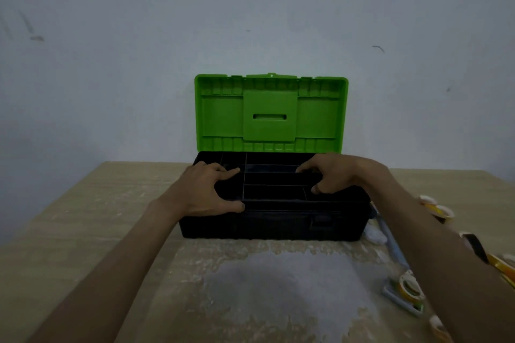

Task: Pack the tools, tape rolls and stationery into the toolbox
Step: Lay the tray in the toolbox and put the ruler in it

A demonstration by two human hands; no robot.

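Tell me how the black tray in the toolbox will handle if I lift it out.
The tray looks like thin, empty plastic, so probably light. Its dividers should keep it fairly stiff. With the left hand and right hand gripping opposite ends, it will likely stay level.

black toolbox [273, 227], centre, open, with its green lid [270, 114] standing upright behind. a black divided tray [274, 188] sits level in its top. yellow-white tape rolls [443, 211] and a black-and-yellow tool [480, 248] lie right of it, blurred.
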